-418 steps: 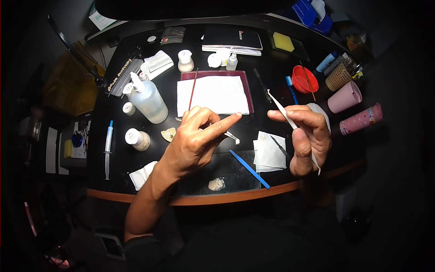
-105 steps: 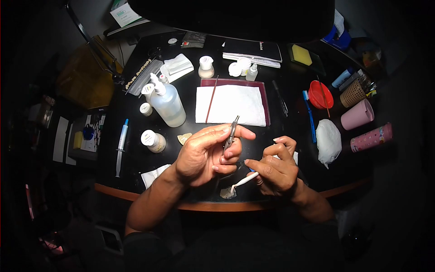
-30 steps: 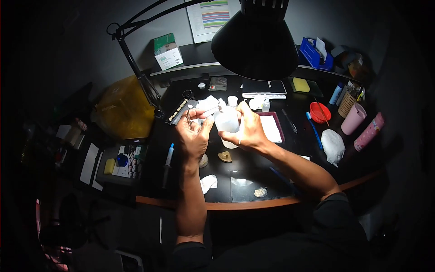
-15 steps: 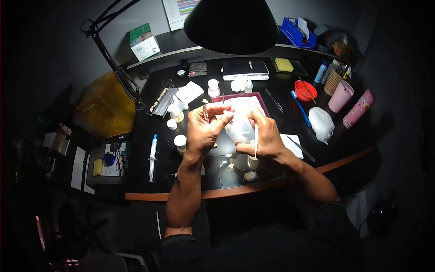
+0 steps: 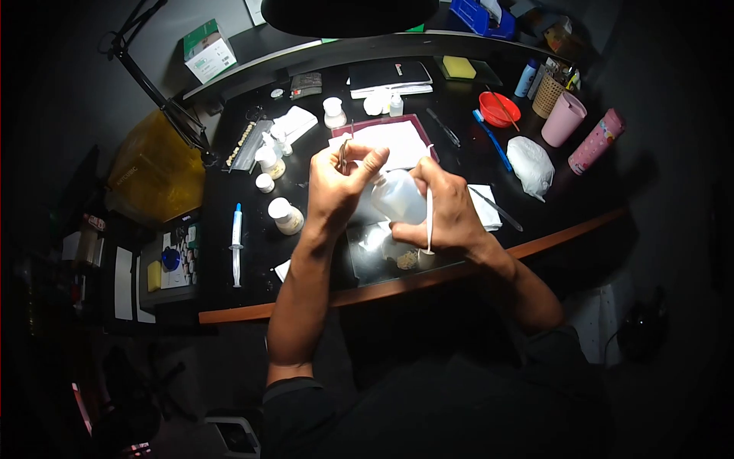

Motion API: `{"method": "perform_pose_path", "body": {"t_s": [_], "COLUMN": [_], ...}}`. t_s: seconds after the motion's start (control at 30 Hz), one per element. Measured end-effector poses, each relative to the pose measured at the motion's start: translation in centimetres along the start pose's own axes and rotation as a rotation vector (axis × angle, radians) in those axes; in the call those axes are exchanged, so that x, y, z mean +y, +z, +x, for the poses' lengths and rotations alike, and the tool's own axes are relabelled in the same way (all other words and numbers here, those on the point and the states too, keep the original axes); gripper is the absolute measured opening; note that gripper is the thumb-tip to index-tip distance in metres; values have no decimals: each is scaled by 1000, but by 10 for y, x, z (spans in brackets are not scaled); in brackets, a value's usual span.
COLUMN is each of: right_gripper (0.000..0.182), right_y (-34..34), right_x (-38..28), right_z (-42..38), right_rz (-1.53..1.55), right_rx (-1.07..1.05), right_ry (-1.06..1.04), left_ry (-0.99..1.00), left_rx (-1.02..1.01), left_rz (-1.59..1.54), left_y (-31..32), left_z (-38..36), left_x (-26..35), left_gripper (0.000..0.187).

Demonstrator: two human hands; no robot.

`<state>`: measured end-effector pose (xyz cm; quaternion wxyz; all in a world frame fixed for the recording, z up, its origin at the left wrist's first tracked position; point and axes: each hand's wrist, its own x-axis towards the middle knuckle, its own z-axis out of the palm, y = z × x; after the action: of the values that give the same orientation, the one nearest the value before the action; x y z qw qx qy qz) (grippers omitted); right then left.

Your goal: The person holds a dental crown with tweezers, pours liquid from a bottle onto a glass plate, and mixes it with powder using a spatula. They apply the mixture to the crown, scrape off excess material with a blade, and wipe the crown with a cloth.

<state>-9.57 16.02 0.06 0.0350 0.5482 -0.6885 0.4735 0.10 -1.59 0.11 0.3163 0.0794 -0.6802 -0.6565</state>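
Note:
My right hand [image 5: 447,206] is wrapped around a translucent plastic bottle [image 5: 399,195], raised above the desk. A thin white stick [image 5: 430,218] also runs through its grip, pointing down. My left hand [image 5: 336,187] is closed, thumb and fingertips right at the bottle's narrow neck. Between its fingers a slim metal tool [image 5: 343,158] sticks up. Behind the hands lies white paper [image 5: 401,143] on a dark red tray [image 5: 419,122]. Below the bottle are a glass plate [image 5: 367,264], a clump of pale crumbly material [image 5: 407,261] and a small white cup [image 5: 426,258].
White-capped jars [image 5: 285,216] and a syringe [image 5: 237,245] lie to the left. At right are a red bowl [image 5: 498,111], a blue toothbrush [image 5: 493,141], a white plastic bag [image 5: 531,164] and pink tumblers [image 5: 564,121]. A black lamp head [image 5: 348,17] hangs overhead.
The view has shifted down and right, so the desk items appear higher and further left. The bottle now shows more upright between my hands, both still gripping the same things.

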Motion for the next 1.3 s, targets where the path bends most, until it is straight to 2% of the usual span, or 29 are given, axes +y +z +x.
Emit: {"method": "perform_pose_path", "body": {"t_s": [0.07, 0.2, 0.27, 0.3, 0.4, 0.5, 0.6, 0.73, 1.1, 1.3], "right_gripper": [53, 50, 50, 52, 53, 53, 53, 52, 52, 54], "right_y": [-8, -26, -30, -33, -30, -31, -31, -36, -30, -23], "right_x": [3, 8, 2, -5, -5, -7, -5, -4, -12, -25], "right_z": [-2, -7, -9, -8, -15, -16, -17, -18, -20, -21], "right_rz": [23, -16, -44, -61, -52, -67, -46, -79, -120, -98], "right_rx": [29, 108, 78, 20, -75, -79, -80, -125, -101, -108], "right_ry": [114, 213, 210, 185, 213, 218, 208, 204, 186, 253], "left_ry": [-94, -82, 15, 49, -5, -135, -58, -81, 10, -6], "left_rx": [-175, -209, -199, -257, -337, -294, -278, -372, -195, -162], "left_rz": [-203, -100, -54, -56, -144, 250, -4, 59, 261, 158], "left_y": [-5, -17, -10, -9, 0, -4, 0, -6, 5, 9], "left_z": [0, 4, 1, 1, -2, 0, -2, -2, -4, -5], "left_x": [10, 2, 3, 3, 2, 11, 2, 3, 4, 1], "left_gripper": [31, 33, 35, 37, 35, 34, 32, 27, 32, 31]}}
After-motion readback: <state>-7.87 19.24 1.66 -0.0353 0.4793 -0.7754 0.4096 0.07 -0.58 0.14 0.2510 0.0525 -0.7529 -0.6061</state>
